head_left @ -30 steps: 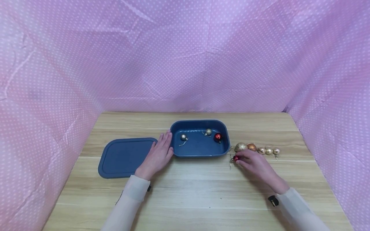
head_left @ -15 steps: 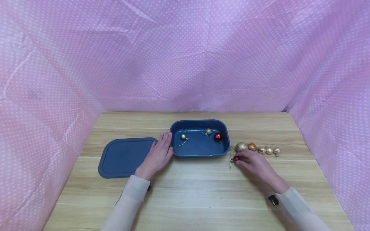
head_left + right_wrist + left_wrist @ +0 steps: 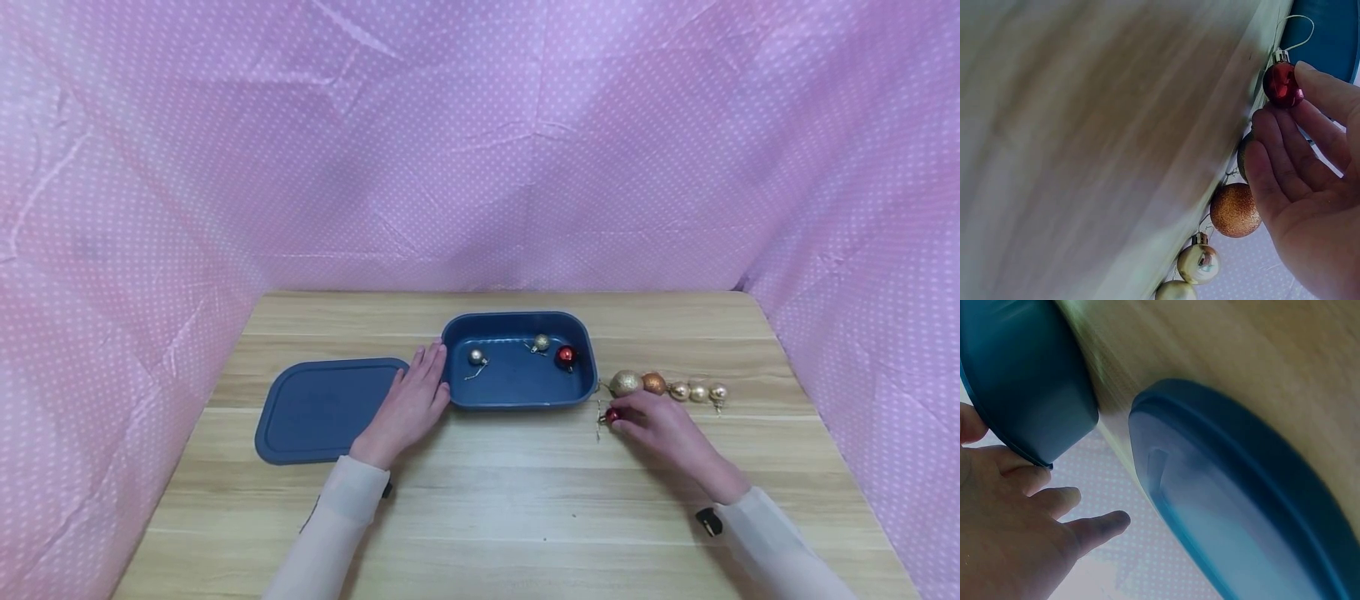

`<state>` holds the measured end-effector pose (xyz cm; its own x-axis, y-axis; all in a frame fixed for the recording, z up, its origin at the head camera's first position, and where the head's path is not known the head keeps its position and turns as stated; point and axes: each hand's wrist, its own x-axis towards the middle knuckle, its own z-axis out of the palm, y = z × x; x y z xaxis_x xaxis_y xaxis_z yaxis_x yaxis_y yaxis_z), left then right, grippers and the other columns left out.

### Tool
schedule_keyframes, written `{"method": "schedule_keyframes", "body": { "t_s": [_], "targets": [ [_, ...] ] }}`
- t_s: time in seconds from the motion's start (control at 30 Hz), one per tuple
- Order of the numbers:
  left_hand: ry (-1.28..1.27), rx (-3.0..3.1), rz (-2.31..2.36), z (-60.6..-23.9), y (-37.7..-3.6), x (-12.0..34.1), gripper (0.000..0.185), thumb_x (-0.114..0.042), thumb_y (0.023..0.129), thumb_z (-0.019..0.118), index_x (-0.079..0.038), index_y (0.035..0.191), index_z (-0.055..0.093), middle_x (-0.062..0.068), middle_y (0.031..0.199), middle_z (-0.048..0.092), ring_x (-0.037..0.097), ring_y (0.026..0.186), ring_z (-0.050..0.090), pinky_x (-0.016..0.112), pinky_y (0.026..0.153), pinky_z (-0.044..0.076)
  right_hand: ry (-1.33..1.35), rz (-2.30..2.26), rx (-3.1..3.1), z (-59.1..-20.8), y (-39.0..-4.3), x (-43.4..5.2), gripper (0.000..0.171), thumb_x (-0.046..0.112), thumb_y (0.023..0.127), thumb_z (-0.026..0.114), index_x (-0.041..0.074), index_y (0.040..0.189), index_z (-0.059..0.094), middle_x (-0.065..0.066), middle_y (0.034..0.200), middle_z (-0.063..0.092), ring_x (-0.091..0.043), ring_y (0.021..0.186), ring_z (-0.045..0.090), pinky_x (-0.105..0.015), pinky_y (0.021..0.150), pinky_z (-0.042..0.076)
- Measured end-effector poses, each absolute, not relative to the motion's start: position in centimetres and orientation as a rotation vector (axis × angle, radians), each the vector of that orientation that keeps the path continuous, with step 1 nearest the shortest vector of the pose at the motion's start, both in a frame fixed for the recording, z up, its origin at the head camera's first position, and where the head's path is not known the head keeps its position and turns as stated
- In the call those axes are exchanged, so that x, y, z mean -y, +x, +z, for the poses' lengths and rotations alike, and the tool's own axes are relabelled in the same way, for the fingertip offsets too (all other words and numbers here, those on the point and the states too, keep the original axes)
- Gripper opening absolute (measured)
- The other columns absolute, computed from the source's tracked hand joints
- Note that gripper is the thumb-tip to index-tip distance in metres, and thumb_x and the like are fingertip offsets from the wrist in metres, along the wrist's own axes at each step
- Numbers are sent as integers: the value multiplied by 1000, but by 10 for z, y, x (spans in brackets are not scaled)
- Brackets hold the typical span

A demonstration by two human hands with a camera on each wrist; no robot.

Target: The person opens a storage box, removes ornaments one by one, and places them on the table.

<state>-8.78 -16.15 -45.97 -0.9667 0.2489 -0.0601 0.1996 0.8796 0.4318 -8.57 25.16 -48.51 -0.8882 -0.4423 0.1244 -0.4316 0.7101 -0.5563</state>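
Observation:
My right hand (image 3: pixel 667 429) pinches a small shiny red bauble (image 3: pixel 1283 85) between thumb and fingertips, close over the table beside the box. A thin gold string loop hangs from the bauble's cap. My left hand (image 3: pixel 407 408) lies with fairly straight fingers against the left side of a dark blue box (image 3: pixel 517 406), fingertips at its rim in the left wrist view. Inside the box are a small pale gold bauble (image 3: pixel 476 356), a small glittery gold bauble (image 3: pixel 542 342) and a larger red bauble (image 3: pixel 566 357).
Right of the box, a glittery gold bauble (image 3: pixel 626 382), an orange glitter bauble (image 3: pixel 655 382) and several small shiny gold baubles (image 3: pixel 698 392) form a row. The box's blue lid (image 3: pixel 322 412) lies flat at the left, partly behind my left hand. Pink dotted cloth (image 3: pixel 495 167) surrounds the table.
The small red bauble has shifted very slightly toward the table's near edge in my right hand. My left hand and the box stay in place.

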Motion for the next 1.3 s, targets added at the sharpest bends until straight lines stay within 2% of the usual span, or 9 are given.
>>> {"method": "schedule_keyframes", "body": {
  "t_s": [0.43, 0.63, 0.83, 1.07, 1.3],
  "targets": [
    [348, -2931, 652, -459, -88, 162, 63, -28, 110, 42, -6, 165, 21, 8, 173, 14, 34, 158, 14, 68, 119, 21, -672, -917, -2877, -481, -84, -252, 28, 10, 88, 81, 5, 114, 75, -9, 110, 75, -30, 99, 72, -52, 86, 58],
    [352, -2934, 656, -459, -88, 162, 63, -27, 110, 43, -5, 165, 21, 8, 173, 14, 34, 158, 14, 68, 119, 22, -786, -958, -2958, -473, -80, -256, 35, 5, 85, 83, 0, 118, 73, -15, 110, 75, -31, 95, 74, -47, 80, 61],
    [343, -2924, 657, -459, -87, 162, 63, -28, 110, 43, -6, 165, 20, 7, 173, 13, 33, 158, 13, 68, 119, 21, -900, -987, -3040, -461, -78, -255, 32, 3, 84, 82, 2, 115, 75, -11, 107, 75, -30, 94, 73, -48, 79, 61],
    [342, -2927, 664, -461, -87, 163, 63, -27, 110, 43, -6, 165, 21, 7, 173, 13, 33, 158, 13, 68, 119, 21, -886, -1076, -3123, -446, -80, -237, 31, 3, 85, 82, 4, 115, 75, -8, 109, 76, -25, 96, 73, -46, 83, 57],
    [361, -2956, 686, -462, -88, 162, 64, -26, 108, 47, -5, 164, 24, 9, 173, 17, 35, 157, 17, 68, 119, 21, -786, -1231, -3054, -435, -83, -206, 29, 10, 92, 79, 6, 121, 75, -8, 117, 75, -25, 105, 71, -46, 87, 56]
  ]
}}
